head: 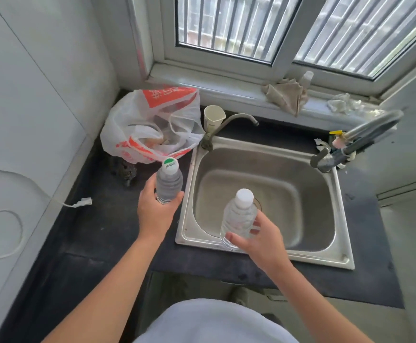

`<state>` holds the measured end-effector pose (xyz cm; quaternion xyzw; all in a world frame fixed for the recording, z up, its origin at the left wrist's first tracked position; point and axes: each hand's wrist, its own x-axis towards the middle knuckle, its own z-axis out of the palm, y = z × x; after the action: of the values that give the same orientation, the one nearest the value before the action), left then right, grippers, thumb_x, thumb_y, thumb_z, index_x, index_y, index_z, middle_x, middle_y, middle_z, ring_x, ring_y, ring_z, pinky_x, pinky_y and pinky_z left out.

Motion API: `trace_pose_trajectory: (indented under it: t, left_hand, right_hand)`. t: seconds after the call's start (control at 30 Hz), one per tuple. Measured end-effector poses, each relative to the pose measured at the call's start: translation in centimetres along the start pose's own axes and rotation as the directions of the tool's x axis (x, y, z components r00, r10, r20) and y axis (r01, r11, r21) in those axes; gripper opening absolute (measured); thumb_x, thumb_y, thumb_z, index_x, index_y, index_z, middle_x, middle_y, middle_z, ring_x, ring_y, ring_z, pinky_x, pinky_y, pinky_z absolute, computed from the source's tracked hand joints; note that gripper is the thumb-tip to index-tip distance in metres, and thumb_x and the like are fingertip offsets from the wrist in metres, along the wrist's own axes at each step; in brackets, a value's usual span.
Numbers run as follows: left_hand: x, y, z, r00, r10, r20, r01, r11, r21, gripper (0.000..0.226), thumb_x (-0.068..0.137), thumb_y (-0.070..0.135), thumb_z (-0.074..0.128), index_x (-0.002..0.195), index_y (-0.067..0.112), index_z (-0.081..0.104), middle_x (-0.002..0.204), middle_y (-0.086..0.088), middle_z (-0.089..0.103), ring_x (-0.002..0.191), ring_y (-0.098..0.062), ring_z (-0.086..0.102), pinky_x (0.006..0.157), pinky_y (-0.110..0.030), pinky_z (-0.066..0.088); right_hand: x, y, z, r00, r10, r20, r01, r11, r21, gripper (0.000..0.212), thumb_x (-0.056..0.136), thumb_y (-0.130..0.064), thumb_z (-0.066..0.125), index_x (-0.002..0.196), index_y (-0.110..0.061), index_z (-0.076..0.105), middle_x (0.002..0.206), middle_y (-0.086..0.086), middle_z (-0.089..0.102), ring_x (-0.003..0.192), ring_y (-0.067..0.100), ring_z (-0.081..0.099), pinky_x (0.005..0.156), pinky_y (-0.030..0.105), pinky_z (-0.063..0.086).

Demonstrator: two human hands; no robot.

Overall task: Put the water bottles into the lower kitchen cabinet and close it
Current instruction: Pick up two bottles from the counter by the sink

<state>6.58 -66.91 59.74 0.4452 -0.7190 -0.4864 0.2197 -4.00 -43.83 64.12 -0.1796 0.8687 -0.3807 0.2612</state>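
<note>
Left hand: you are wrapping your left hand [156,211] round the lower half of the green-cap bottle [169,184], with the thumb lying on the side facing your right hand and the fingers curling round the other side.
Left arm: it is reaching forward from the lower left, with the wrist nearly straight.
Right hand: you are gripping the white-cap bottle [239,216] near its base with your right hand [260,241], the thumb crossing the near side and the fingers reaching behind.
Right arm: it is angling in from the lower right, with the back of the hand facing up.
Green-cap bottle: it is standing upright in your grip, over the counter [102,231]; you cannot tell whether it is touching it.
White-cap bottle: it is leaning slightly, over the near rim of the sink [325,258].
Beyond your left hand: a bag [152,125] is sitting just past the green cap, with a cup [213,117] further on.
Between your hands: the sink's left rim is running.
</note>
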Motion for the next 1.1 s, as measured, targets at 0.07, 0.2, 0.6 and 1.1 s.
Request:
trace_pose_trajectory:
  t: [0.07, 0.2, 0.6, 1.1]
  left_hand:
    - [0.1, 0.0, -0.3, 1.0, -0.023, 0.004, 0.023, 1.0, -0.012, 0.065, 0.078, 0.035, 0.085, 0.133, 0.039, 0.051, 0.123, 0.015, 0.062, 0.115, -0.015, 0.06, 0.099, -0.045, 0.054]
    - [-0.8, 0.3, -1.1, 0.995, -0.101, -0.023, 0.1, 0.994, -0.033, 0.064, 0.077, 0.033, 0.087, 0.133, 0.033, 0.055, 0.121, 0.014, 0.065, 0.109, -0.015, 0.065, 0.092, -0.033, 0.053]
    - [-16.6, 3.1, 3.8, 0.959, -0.242, -0.148, 0.227, 0.968, -0.108, 0.05, 0.072, 0.027, 0.092, 0.115, 0.03, 0.067, 0.103, 0.017, 0.075, 0.093, -0.007, 0.073, 0.085, -0.033, 0.06]
    - [-36.6, 6.7, 6.5, 0.749, -0.394, -0.533, 0.182, 0.896, -0.406, 0.042, 0.078, 0.007, 0.086, 0.115, 0.012, 0.067, 0.104, 0.001, 0.078, 0.094, -0.008, 0.075, 0.078, -0.019, 0.058]
  right_hand:
    - [-0.4, 0.6, -0.1, 1.0, 0.004, -0.023, -0.003, 0.999, 0.034, 0.061, 0.068, -0.039, 0.091, 0.121, -0.036, 0.062, 0.11, -0.021, 0.071, 0.102, 0.0, 0.066, 0.085, 0.018, 0.056]
    - [-1.1, 2.2, -1.1, 1.0, -0.007, -0.026, 0.009, 0.996, 0.089, 0.065, 0.063, -0.049, 0.09, 0.121, -0.039, 0.062, 0.113, -0.021, 0.07, 0.105, 0.007, 0.067, 0.09, 0.035, 0.059]
    - [-0.1, 7.2, -7.8, 0.972, -0.172, 0.161, 0.125, 0.956, 0.264, 0.061, 0.068, -0.021, 0.094, 0.121, -0.031, 0.064, 0.113, -0.014, 0.074, 0.107, 0.007, 0.07, 0.097, 0.032, 0.054]
    - [-6.5, 8.9, -11.6, 0.752, -0.435, 0.494, 0.351, 0.9, 0.258, 0.058, 0.07, -0.025, 0.092, 0.12, -0.037, 0.063, 0.105, -0.016, 0.075, 0.096, 0.005, 0.072, 0.087, 0.036, 0.06]
